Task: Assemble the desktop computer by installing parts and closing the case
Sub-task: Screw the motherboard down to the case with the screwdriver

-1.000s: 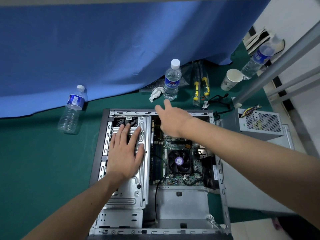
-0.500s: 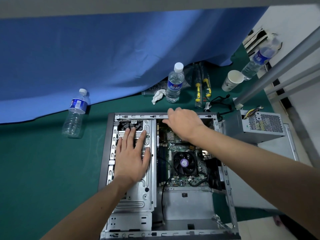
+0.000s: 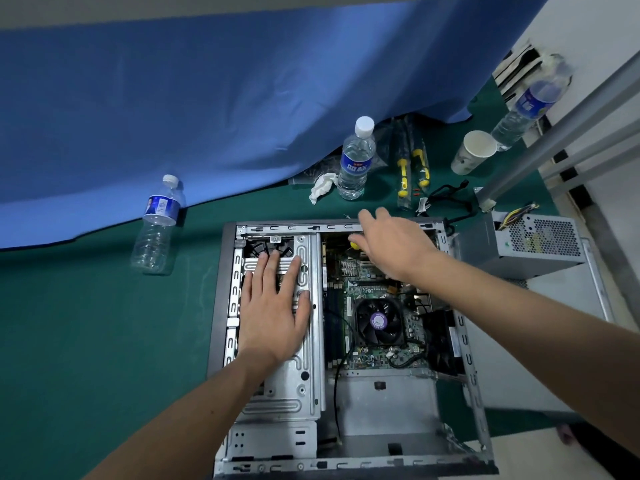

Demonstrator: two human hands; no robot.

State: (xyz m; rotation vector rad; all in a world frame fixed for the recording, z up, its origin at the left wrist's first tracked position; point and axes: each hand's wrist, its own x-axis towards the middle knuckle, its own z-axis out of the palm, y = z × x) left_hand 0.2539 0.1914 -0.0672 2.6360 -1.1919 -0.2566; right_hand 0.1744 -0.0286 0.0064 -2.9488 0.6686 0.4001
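- The right hand (image 3: 391, 244) is now pinching something small and yellow (image 3: 355, 244); before, its fingers held nothing.
- The left hand (image 3: 273, 306) is still pressing flat on the drive cage (image 3: 308, 375).
- The case (image 3: 467, 362) is lying open.

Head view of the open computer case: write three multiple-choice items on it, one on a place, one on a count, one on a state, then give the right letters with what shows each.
1. Where does the left hand rest?
A. on the metal drive cage
B. on the CPU fan
C. on the green mat

2. How many water bottles are in view?
A. one
B. two
C. three

3. What state is the computer case in?
A. closed, panel on
C. upright on its feet
B. open, motherboard exposed

Answers:
1 A, the palm and straight fingers lie flat on the cage.
2 C, one at the left, one at the middle, one far right.
3 B, the CPU fan and board are bare.
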